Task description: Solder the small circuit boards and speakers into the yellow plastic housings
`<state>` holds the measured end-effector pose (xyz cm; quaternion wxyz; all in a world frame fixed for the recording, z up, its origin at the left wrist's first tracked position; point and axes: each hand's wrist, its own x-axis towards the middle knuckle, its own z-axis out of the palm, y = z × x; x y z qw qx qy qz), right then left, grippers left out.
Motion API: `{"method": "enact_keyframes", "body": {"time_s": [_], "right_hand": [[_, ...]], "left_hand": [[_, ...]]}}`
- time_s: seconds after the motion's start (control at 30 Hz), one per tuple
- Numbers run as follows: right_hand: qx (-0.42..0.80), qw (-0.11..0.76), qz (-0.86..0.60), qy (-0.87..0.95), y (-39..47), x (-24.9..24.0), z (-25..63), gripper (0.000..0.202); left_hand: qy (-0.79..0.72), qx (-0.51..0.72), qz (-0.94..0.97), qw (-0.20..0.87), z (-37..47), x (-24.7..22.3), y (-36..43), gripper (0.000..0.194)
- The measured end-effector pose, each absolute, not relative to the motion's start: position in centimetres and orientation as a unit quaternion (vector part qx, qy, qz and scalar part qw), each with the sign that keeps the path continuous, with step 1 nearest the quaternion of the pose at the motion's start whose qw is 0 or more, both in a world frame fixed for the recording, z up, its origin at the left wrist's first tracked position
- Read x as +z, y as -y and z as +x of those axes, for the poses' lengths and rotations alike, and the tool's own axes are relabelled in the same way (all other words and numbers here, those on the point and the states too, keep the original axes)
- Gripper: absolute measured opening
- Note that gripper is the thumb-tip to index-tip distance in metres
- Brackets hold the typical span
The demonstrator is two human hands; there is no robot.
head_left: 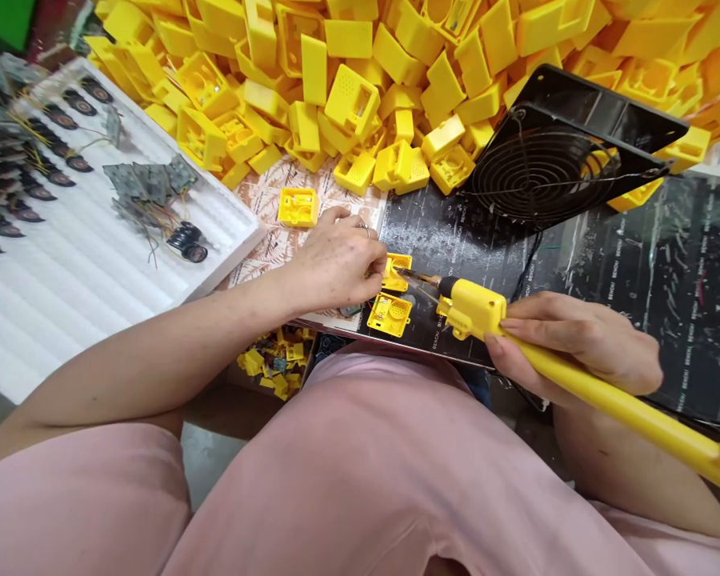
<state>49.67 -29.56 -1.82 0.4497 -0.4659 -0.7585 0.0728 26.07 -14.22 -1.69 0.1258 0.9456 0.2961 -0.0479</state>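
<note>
My right hand (567, 340) is wrapped round a yellow soldering tool (612, 388), whose metal tip points left over a small yellow housing (399, 272). At that housing's left edge is my left hand (342, 260), its fingers bent and pressed together; what they hold, if anything, is hidden. Just below lies an open yellow housing half (390, 314) with fine wires at its left side. A small circuit board (351, 310) shows partly beneath my left wrist. Another yellow housing (298, 207) sits behind my left hand.
Yellow housings (351, 100) are heaped along the back. A black fan (540, 164) leans at the back right. At the left, a white foam tray (96, 264) bears speakers and circuit boards. Below the table edge are yellow parts (276, 364).
</note>
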Motion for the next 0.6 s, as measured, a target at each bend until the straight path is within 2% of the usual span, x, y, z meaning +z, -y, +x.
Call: {"method": "enact_keyframes", "body": {"time_s": [0.33,0.5,0.6], "right_hand": [[0.084,0.456,-0.488,0.74,30.0,-2.1,50.0,0.026],[0.043,0.446,-0.545,0.709,30.6,-2.8,49.9,0.056],[0.043,0.417,-0.545,0.726,30.7,-2.7,49.9,0.06]], "left_hand": [[-0.277,-0.077,0.95,0.122,26.1,-1.0,13.8,0.023],[-0.286,-0.072,0.946,0.134,26.1,-1.1,13.9,0.022],[-0.298,-0.081,0.941,0.138,26.1,-1.0,14.0,0.022]]}}
